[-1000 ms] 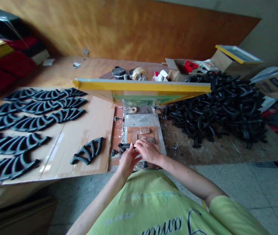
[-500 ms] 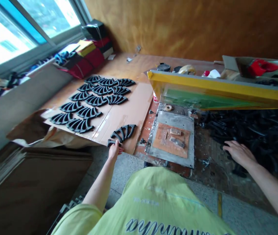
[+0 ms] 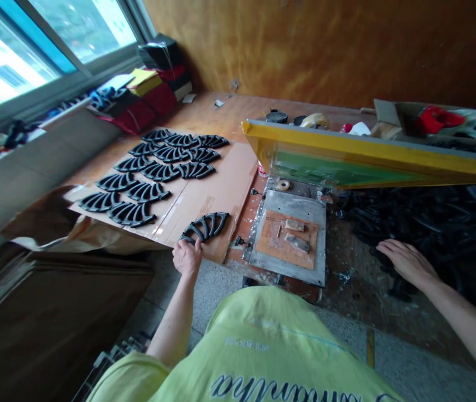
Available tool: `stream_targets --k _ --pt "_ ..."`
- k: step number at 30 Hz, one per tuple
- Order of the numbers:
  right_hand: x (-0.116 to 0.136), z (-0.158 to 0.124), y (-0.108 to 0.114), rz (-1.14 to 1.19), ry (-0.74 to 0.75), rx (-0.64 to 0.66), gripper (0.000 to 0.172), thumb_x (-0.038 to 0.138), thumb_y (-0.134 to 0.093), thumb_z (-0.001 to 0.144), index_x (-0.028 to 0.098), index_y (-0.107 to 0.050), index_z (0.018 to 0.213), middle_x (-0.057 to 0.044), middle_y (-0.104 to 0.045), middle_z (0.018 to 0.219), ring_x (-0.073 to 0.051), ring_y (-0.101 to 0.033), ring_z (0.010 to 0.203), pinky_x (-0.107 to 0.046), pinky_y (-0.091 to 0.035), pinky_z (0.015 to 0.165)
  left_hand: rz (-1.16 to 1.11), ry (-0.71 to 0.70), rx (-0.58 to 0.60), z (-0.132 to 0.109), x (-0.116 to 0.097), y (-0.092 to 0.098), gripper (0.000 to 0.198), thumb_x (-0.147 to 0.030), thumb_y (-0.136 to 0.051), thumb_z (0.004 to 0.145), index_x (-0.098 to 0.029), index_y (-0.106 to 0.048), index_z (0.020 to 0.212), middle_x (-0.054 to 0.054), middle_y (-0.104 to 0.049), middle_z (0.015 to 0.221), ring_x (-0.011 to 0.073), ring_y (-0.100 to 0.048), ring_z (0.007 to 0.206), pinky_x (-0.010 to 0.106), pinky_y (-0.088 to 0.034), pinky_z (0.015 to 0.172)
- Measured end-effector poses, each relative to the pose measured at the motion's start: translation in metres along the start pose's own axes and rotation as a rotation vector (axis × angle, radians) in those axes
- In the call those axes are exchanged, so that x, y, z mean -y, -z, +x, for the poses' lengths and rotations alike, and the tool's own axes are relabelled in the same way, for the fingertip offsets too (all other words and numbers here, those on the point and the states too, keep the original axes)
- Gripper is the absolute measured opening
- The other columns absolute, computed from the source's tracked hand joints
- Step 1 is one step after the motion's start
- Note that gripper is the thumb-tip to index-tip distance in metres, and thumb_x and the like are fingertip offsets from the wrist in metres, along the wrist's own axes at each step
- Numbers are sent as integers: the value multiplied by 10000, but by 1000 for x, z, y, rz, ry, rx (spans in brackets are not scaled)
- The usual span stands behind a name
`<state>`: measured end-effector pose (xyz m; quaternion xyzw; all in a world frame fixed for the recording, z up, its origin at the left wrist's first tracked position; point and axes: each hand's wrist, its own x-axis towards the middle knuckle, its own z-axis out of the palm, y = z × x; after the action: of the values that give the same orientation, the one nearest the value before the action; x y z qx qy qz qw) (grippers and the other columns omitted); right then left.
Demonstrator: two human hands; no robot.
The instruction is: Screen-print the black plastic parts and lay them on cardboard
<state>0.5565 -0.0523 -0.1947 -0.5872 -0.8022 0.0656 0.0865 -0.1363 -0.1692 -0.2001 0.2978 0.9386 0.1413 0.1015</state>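
My left hand point(image 3: 187, 256) is curled at the near end of a black fan-shaped plastic piece point(image 3: 205, 226) lying on a cardboard sheet point(image 3: 216, 190), fingers touching its lower tip. My right hand point(image 3: 403, 261) lies palm down with fingers spread at the edge of a heap of black plastic pieces point(image 3: 430, 223). Between my hands sits a metal plate with a brown jig point(image 3: 290, 239), with nothing on it. A yellow-framed printing screen point(image 3: 367, 156) is tilted up above it.
Several more fan-shaped pieces point(image 3: 154, 167) lie in rows on the cardboard's far left. Tape rolls and small jars point(image 3: 300, 118) stand behind the screen, a box with a red object point(image 3: 434, 119) at far right. Stacked coloured material point(image 3: 149, 92) sits by the window. Boards point(image 3: 53, 312) lean below the table.
Both hands left the jig. My left hand carried a black piece to the cardboard and has shifted slightly along it. My right hand reached to the heap. The view swung left.
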Motion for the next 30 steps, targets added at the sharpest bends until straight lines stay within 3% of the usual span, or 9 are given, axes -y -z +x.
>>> stream_targets --k 2,4,9,12,17,23,26,30 --pt "36 11 5 -55 15 -5 409 227 -358 874 274 -719 1060 -146 -687 1159 -285 -621 1129 -440 -468 970 23 -198 -95 -17 -10 -9 591 -505 -471 910 -141 -527 1371 201 -486 1471 348 -423 1355 467 -345 1097" --pt "85 26 7 -69 26 -11 430 247 -350 929 192 -666 1216 -172 -670 1173 -303 -632 1062 -439 -495 903 36 -312 -56 -29 -23 -19 593 -494 -459 922 -162 -520 1409 168 -445 1519 321 -391 1380 443 -286 1144" --pt "214 57 -8 29 274 -28 497 152 -372 955 190 -540 1421 -121 -684 1158 -256 -626 1041 -380 -489 897 47 -162 29 -27 -59 -34 712 -626 -495 860 -222 -495 1447 147 -379 1579 387 -324 1409 590 -230 1132" --pt "259 69 -21 78 385 -46 442 138 -412 960 227 -625 1337 -91 -697 1131 -234 -624 997 -369 -483 883 26 -98 11 -18 -72 -38 700 -642 -504 841 -245 -522 1418 148 -410 1558 415 -326 1394 657 -194 1108" --pt "281 83 -38 97 405 -140 370 133 -473 941 249 -729 1182 -85 -706 1073 -244 -604 963 -390 -499 877 11 -79 -43 -9 -72 -46 628 -628 -537 825 -235 -617 1309 149 -470 1513 426 -345 1376 661 -228 1082" --pt "280 87 -54 139 451 -233 369 116 -432 956 192 -730 1161 -92 -699 1103 -240 -590 1010 -396 -491 944 69 -228 -78 8 -52 -47 552 -598 -609 806 -244 -701 1220 99 -565 1443 406 -423 1318 589 -323 1059" --pt "276 85 -60 149 464 -256 374 118 -427 962 191 -715 1189 -84 -695 1123 -233 -586 1021 -398 -487 964 79 -405 -73 41 -46 -39 534 -589 -651 791 -256 -725 1202 77 -595 1419 390 -439 1322 537 -342 1077" --pt "274 84 -63 146 465 -274 392 111 -427 962 222 -696 1225 -68 -690 1153 -224 -596 1027 -401 -490 975 66 -657 1 118 -55 -22 555 -547 -727 749 -251 -728 1219 74 -608 1411 380 -444 1341 504 -348 1108"
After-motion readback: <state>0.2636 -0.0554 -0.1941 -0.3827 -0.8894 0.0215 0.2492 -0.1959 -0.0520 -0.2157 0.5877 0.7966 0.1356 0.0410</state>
